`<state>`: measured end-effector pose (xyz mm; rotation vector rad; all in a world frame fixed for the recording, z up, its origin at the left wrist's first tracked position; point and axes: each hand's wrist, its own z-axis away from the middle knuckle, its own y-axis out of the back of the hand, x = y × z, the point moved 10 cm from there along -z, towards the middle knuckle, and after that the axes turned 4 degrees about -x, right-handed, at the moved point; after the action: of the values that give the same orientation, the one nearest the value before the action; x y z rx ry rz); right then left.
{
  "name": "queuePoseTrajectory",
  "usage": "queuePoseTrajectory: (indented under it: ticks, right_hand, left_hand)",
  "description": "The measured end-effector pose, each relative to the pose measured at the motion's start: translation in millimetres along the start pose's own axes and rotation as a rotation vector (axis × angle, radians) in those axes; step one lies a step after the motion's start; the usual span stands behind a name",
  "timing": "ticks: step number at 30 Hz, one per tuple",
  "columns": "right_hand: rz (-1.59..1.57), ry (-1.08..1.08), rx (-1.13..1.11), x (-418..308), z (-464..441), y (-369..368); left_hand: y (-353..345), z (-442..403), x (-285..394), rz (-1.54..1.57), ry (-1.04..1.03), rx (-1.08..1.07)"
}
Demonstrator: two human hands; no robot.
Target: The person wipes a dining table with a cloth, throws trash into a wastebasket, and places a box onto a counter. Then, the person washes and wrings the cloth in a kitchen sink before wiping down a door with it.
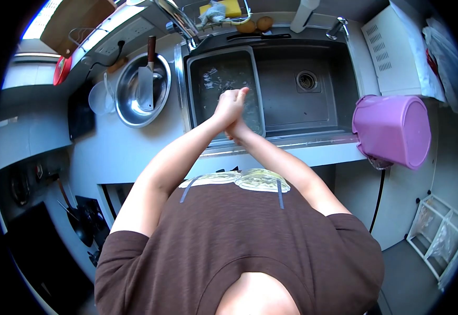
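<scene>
Brown shirt [239, 231], hands [230, 107] together, tub [258, 84], long axis pointing away

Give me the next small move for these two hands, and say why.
Probably ease the left hand off the right hand directly above the tub: they overlap over its water, so any drips should fall inside.

Bright window light enters upper left (slightly blown out), with fisheye curvature and black corners.
</scene>
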<state>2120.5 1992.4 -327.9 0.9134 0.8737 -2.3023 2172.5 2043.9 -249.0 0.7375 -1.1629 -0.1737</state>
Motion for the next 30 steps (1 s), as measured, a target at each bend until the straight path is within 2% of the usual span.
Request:
queuePoseTrajectory:
  ticks: [2, 3, 4, 6, 7, 8, 9, 10, 12, 14, 16, 18, 20, 22, 23, 24, 25, 26, 28, 29, 30]
  right_hand:
    - [0.003, 0.028, 0.032, -3, 6, 4]
    - [0.1, 0.065, 0.058, -4, 5, 5]
    - [0.196, 0.098, 0.087, 1, 0, 7]
    - [0.136, 0.086, 0.119, 8, -10, 12]
    - [0.228, 0.194, 0.166, -9, -4, 13]
    - [0.321, 0.299, 0.214, -24, 4, 13]
    - [0.24, 0.373, 0.253, -40, 20, 12]
    - [0.163, 0.45, 0.286, -56, 37, 11]
    - [0.062, 0.303, 0.357, -70, 61, 17]
    - [0.323, 0.805, 0.493, -113, 90, 16]
    - [0.345, 0.99, 0.57, -160, 151, -12]
    - [0.547, 1.293, 0.709, -195, 212, -48]
    - [0.657, 1.454, 0.801, -199, 237, -71]
    - [0.727, 1.541, 0.908, -175, 222, -74]
    - [0.705, 1.224, 0.876, -149, 159, -44]
    - [0.657, 0.901, 0.828, -104, 95, -7]
    - [0.643, 0.588, 0.788, -55, 49, 26]
    - [0.612, 0.291, 0.737, -9, 17, 49]
    - [0.618, 0.786, 1.011, -18, 63, 38]
    - [0.447, 0.676, 0.891, -9, 71, 42]
    - [0.513, 0.862, 1.023, -17, 107, 36]
  left_hand:
    - [-6, -6, -35, 0.231, 0.194, -0.052]
    - [-13, 3, -39, 0.634, 0.333, -0.122]
    - [-16, 5, -43, 0.826, 0.362, -0.154]
    - [-16, 1, -51, 0.902, 0.302, -0.195]
    - [-21, -3, -60, 0.898, 0.292, -0.218]
    - [-4, -14, -48, 0.522, -0.028, -0.126]
    - [7, -8, -25, 0.145, -0.342, -0.028]
    - [15, 1, -16, 0.15, -0.357, -0.046]
    - [13, 17, -11, 0.55, 0.095, -0.357]
    - [41, 35, 47, 0.566, -0.12, -0.394]
    - [90, 68, 120, 0.4, -0.44, -0.319]
    - [128, 104, 164, 0.377, -0.717, -0.268]
    - [149, 129, 180, 0.403, -0.972, -0.174]
    - [137, 124, 156, 0.4, -1.134, -0.158]
    - [109, 101, 121, 0.258, -1.049, -0.156]
    - [70, 63, 74, 0.042, -0.643, -0.235]
    - [16, 17, -23, 0.126, -0.17, -0.47]
    - [-7, 7, -71, 0.108, -0.003, -0.567]
    - [-5, 27, -44, 0.141, -0.735, -0.319]
    - [-7, 24, -16, 0.14, -0.771, -0.331]
    - [-3, 39, -2, 0.265, -0.683, -0.392]
